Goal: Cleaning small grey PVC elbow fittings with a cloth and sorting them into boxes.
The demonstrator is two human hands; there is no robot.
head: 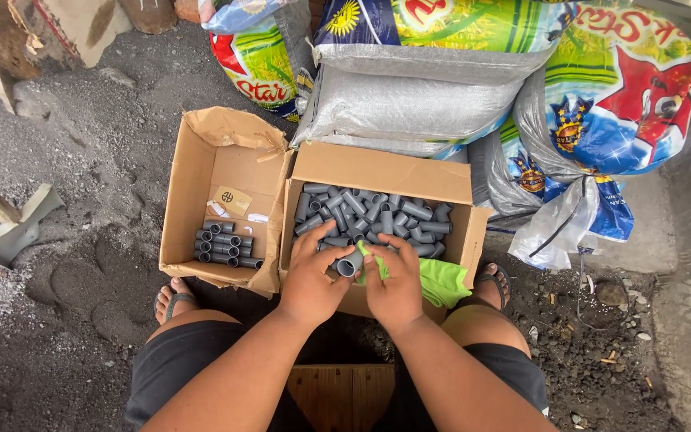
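My left hand [311, 280] grips a short grey plastic pipe fitting [350, 264] over the near edge of a cardboard box [377, 172]. That box holds several loose grey fittings [377, 212]. My right hand [397, 284] holds a bright green cloth [441, 282] pressed against the end of the fitting. To the left, a second open cardboard box [217, 156] has several grey fittings [224, 246] stacked in neat rows at its near end.
Large printed plastic sacks [417, 88] lie behind the boxes. The ground is dark grey sand [81, 240]. A wooden-handled tool [5, 220] lies at the left. My sandalled feet [173, 300] flank the boxes; a wooden seat [337, 396] sits between my knees.
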